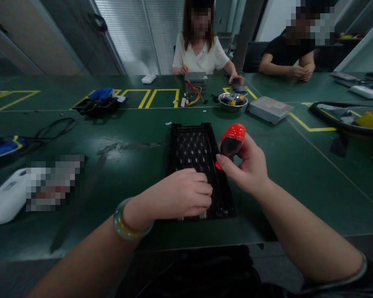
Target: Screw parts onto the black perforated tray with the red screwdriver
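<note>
A black rectangular panel with raised edges and a patterned inner face (191, 145) lies on the green table in front of me. My left hand (185, 192), with a jade-like bangle at its wrist, is curled over the panel's near half, fingers bent together; whatever they may hold is hidden. Just over the panel's right edge, my right hand (250, 165) grips a screwdriver by its red and black handle (233, 142). The handle's rounded end points up and away from me. I cannot see the screwdriver's tip.
Beyond the panel stand a steel bowl of small parts (233, 108), a flat grey metal drive (270, 109) and a metal box with coloured cables (196, 78). A white device (8, 198) lies at left. Two people sit across the table (127, 132).
</note>
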Demonstrator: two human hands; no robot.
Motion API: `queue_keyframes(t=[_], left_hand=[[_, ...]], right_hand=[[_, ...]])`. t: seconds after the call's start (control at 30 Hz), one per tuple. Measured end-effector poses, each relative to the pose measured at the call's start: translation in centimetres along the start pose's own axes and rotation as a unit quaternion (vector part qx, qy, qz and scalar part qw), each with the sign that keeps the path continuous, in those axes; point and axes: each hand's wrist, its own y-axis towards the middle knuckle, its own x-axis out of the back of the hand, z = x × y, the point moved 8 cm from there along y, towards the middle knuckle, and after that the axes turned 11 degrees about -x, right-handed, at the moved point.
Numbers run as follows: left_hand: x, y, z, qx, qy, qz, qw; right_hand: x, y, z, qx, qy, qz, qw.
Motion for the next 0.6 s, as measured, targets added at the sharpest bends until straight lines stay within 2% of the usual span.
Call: queue_keyframes(t=[0.13, 0.33, 0.5, 0.6], left_hand=[[0.4, 0.0, -0.4, -0.006, 0.001, -0.003, 1.000], [0.4, 0.0, 0.1, 0.014, -0.063, -0.028, 0.997], [0.1, -0.2, 0.8, 0.029, -0.103, -0.059, 0.993], [0.1, -0.4, 1.1, 0.038, -0.100, -0.081, 0.991]], right_hand=[[0.1, -0.1, 0.1, 0.007, -0.007, -0.003, 1.000], [0.5, -0.4, -0.7, 0.001, -0.007, -0.019, 1.000], [1.1, -0.7, -0.8, 0.001, 0.084, -0.055, 0.995], [1.8, -0.9, 0.1, 0.032, 0.165, -0.096, 0.981]])
